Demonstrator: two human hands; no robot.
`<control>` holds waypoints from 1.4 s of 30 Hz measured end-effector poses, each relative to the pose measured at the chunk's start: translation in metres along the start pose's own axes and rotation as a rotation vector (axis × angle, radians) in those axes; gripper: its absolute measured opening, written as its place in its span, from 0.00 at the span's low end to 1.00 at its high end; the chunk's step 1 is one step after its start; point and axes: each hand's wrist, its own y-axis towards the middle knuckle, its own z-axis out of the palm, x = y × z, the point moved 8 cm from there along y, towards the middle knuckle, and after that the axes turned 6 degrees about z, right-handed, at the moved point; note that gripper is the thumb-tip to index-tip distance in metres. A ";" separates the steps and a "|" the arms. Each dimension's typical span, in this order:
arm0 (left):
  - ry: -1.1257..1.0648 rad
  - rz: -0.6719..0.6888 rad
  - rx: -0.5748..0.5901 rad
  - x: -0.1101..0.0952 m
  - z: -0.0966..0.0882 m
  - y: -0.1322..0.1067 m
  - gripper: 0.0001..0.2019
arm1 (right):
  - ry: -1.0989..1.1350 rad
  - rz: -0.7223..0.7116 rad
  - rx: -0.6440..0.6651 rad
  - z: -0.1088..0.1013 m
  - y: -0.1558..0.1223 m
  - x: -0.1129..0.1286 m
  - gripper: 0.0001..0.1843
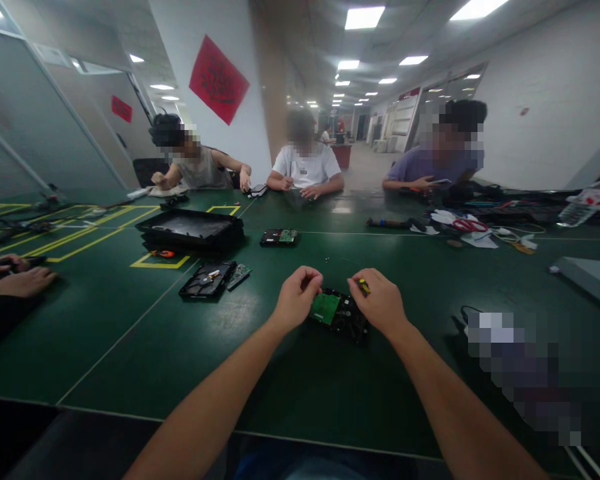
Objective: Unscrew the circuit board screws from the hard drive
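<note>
The black device [349,321] on the tabletop [205,360], between my hands, looks stiff and fairly dense, its green board [326,309] fragile; the outer edges seem the safest hold. My right hand [381,301] is curled around a yellow item [364,285]; whether my left hand [296,298] grips anything, I cannot tell.

This looks like an open-plan office used as an electronics workshop. Flat light panels [365,18] run in rows along the ceiling of a long room with plain white walls [555,73], and a red paper diamond [219,80] hangs on a pillar [245,53]. Three people [307,163] sit along the far edge of a green bench [130,360]. Opened electronic units [350,320] with bare circuit boards [289,236] lie about its middle; yellow tape outlines [125,225] mark its far left corner.
</note>
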 end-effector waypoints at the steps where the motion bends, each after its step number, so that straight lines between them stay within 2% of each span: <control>1: -0.048 0.010 0.015 -0.007 0.007 -0.003 0.09 | 0.051 -0.065 -0.010 -0.001 -0.003 0.011 0.12; 4: -0.154 -0.012 0.032 -0.013 0.018 -0.010 0.11 | 0.135 -0.180 0.029 0.006 -0.010 0.036 0.11; 9: -0.206 -0.042 0.092 -0.003 0.020 -0.012 0.12 | 0.171 -0.204 0.068 0.015 -0.015 0.048 0.08; 12: -0.194 -0.054 0.064 0.003 0.017 -0.012 0.11 | 0.130 -0.199 0.059 0.017 -0.016 0.051 0.07; 16: -0.051 -0.045 -0.027 0.005 0.013 -0.014 0.10 | 0.068 -0.216 0.051 0.020 -0.018 0.056 0.08; 21: 0.117 0.019 -0.060 -0.003 0.010 -0.018 0.10 | 0.067 -0.214 0.070 0.021 -0.020 0.055 0.09; 32: 0.402 0.198 0.022 -0.033 0.013 -0.022 0.10 | 0.068 -0.164 0.115 0.025 -0.014 0.040 0.07; 37: 0.432 0.217 0.050 -0.029 0.016 -0.022 0.10 | 0.022 -0.131 0.189 0.028 -0.013 0.037 0.09; 42: 0.395 0.236 0.113 -0.029 0.022 -0.024 0.10 | -0.055 -0.039 0.213 0.025 -0.011 0.035 0.10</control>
